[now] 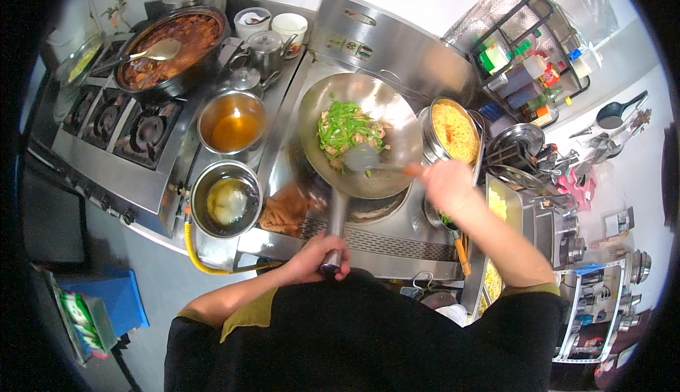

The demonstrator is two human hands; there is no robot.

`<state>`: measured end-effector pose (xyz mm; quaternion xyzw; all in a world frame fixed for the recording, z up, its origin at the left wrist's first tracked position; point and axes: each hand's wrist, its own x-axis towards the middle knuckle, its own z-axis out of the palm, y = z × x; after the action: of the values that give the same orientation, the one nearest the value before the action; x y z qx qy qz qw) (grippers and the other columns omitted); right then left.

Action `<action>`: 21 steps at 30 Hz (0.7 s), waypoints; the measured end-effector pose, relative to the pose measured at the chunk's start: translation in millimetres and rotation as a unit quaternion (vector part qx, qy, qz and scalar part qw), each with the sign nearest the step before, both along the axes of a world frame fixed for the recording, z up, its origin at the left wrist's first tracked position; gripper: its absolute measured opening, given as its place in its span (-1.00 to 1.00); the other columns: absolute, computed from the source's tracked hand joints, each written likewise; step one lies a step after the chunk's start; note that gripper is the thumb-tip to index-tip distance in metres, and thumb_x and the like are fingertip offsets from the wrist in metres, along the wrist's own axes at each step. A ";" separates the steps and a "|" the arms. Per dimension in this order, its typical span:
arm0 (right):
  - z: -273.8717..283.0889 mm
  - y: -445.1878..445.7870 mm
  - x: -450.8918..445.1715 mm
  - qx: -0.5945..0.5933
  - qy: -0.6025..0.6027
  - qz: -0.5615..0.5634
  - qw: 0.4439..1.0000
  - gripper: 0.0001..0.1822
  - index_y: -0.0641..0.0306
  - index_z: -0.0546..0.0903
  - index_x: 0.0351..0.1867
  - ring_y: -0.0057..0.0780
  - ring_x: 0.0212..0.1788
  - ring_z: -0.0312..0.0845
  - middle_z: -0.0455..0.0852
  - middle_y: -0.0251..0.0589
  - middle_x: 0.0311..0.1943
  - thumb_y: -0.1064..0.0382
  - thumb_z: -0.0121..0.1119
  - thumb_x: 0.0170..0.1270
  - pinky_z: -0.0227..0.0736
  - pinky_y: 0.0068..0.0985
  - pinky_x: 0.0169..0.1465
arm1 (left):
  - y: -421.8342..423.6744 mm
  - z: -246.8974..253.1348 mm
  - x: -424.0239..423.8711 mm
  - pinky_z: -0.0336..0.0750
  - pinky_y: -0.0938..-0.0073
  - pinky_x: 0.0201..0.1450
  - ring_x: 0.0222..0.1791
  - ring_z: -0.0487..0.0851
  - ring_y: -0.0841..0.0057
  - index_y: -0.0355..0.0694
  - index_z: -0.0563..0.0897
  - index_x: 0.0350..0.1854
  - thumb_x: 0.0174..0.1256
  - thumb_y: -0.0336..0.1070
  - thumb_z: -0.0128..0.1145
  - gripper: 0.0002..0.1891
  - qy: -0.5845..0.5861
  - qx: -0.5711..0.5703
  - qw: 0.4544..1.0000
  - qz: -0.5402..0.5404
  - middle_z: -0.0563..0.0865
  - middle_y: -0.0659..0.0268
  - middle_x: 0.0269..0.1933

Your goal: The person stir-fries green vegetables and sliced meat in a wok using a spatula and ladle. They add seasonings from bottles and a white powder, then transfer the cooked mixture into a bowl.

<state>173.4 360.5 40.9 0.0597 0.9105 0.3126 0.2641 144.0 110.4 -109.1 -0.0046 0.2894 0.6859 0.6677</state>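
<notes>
My left hand point(317, 258) grips the long metal handle of a wok point(396, 100) tilted above the burner opening of a steel range. Sliced green peppers point(345, 121) and pieces of pale meat point(336, 151) lie together inside the wok. With my right hand point(446, 186) I hold a wok spatula point(362, 158) by its handle. The spatula's blade is blurred and lies over the lower edge of the food. Just left of the wok handle, a crumpled brown cloth point(287, 211) rests on the range top.
Two steel pots, one with amber liquid point(236, 126) and one with oily liquid point(226, 201), stand at left. Beyond them is a large pot of reddish-brown stew point(170, 47). Right of the wok sits a bowl of yellow noodles point(454, 131). A bottle rack point(526, 73) hangs behind.
</notes>
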 end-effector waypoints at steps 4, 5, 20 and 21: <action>-70.0 -11.4 49.4 -0.060 0.023 -0.079 0.995 -0.36 0.08 0.22 0.37 -0.33 -0.34 0.71 0.73 -0.20 -0.41 0.38 0.01 0.20 0.59 -0.40 -0.34 | 3.0 -5.2 -1.9 0.45 0.37 -0.54 -0.56 0.57 0.40 -0.27 0.18 0.16 0.29 -0.28 -0.03 -0.56 0.015 0.010 0.999 -0.028 0.56 0.18 -0.45; -67.7 -16.0 54.1 -0.062 -0.007 -0.099 0.993 -0.34 0.13 0.19 0.38 -0.32 -0.33 0.71 0.73 -0.20 -0.39 0.39 0.01 0.20 0.59 -0.42 -0.33 | 3.1 -3.9 -3.8 0.45 0.37 -0.53 -0.57 0.56 0.39 -0.27 0.19 0.15 0.30 -0.28 -0.04 -0.57 0.010 0.006 1.000 -0.026 0.56 0.17 -0.46; -108.8 4.1 21.5 -0.076 0.083 -0.055 0.992 -0.60 0.40 0.41 0.16 -0.30 -0.32 0.72 0.74 -0.14 -0.35 0.34 -0.06 0.30 0.61 -0.35 -0.31 | -0.9 2.1 -9.4 0.45 0.38 -0.53 -0.62 0.52 0.36 -0.32 0.44 -0.38 0.27 -0.19 0.00 -0.75 0.047 0.029 0.998 -0.035 0.56 0.12 -0.55; -89.1 6.5 13.2 -0.081 0.101 -0.105 0.986 -0.66 0.24 0.50 0.10 -0.29 -0.34 0.72 0.74 -0.19 -0.36 0.28 -0.06 0.32 0.60 -0.33 -0.31 | -3.5 0.7 -10.5 0.44 0.39 -0.52 -0.62 0.52 0.36 -0.32 0.44 -0.39 0.28 -0.17 0.00 -0.73 0.053 0.035 0.997 -0.033 0.56 0.12 -0.55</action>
<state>186.7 367.1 -48.2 0.1647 0.9435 0.2008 0.2060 133.5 106.9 -108.4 0.0648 0.2995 0.6723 0.6739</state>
